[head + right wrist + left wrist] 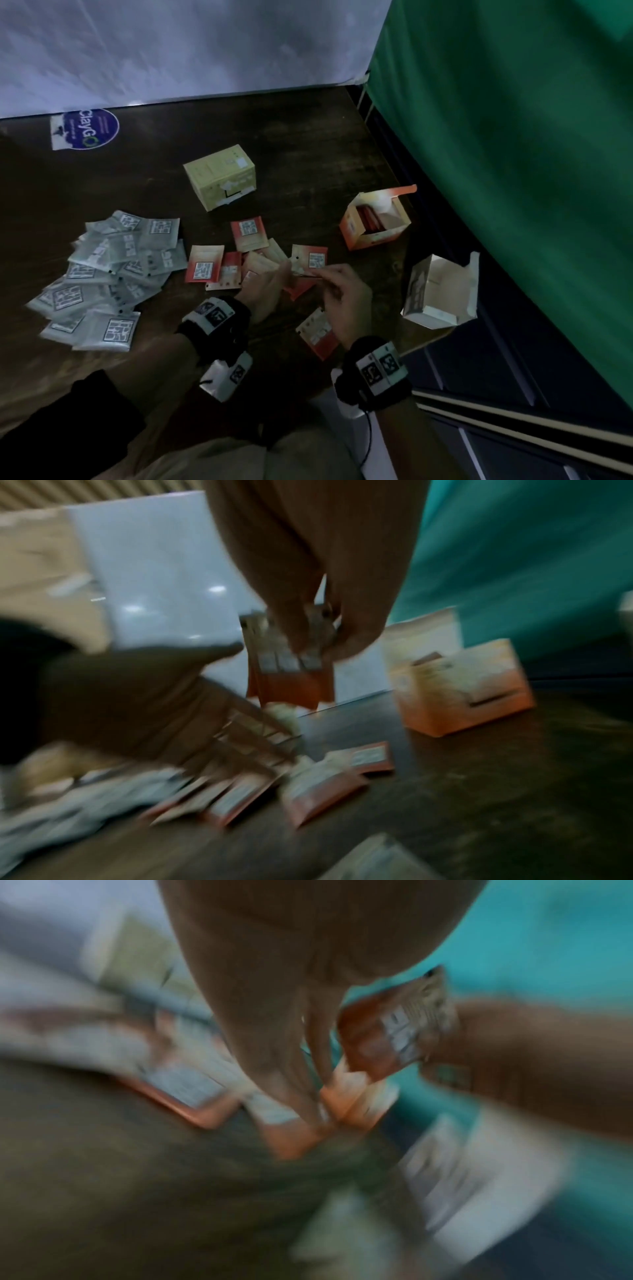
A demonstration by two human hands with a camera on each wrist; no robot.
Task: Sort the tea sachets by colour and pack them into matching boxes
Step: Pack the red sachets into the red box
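Loose orange sachets [248, 234] lie in the middle of the dark table [308, 137], beside a pile of grey sachets [102, 274] on the left. My right hand [329, 277] pinches a small stack of orange sachets [291, 680] by its top edge and holds it above the table. My left hand [282, 274] reaches with straight fingers [274, 1069] down to the loose orange sachets [298, 1137], just left of the held stack [377, 1039]. The open orange box [375, 222] stands to the right with orange sachets inside. Both wrist views are blurred.
A shut yellow box [221, 176] stands behind the sachets. An open grey-and-white box [442, 291] lies at the table's right edge. A blue sticker [85, 128] is at the far left. White cloth hangs behind, and green cloth [513, 137] hangs on the right.
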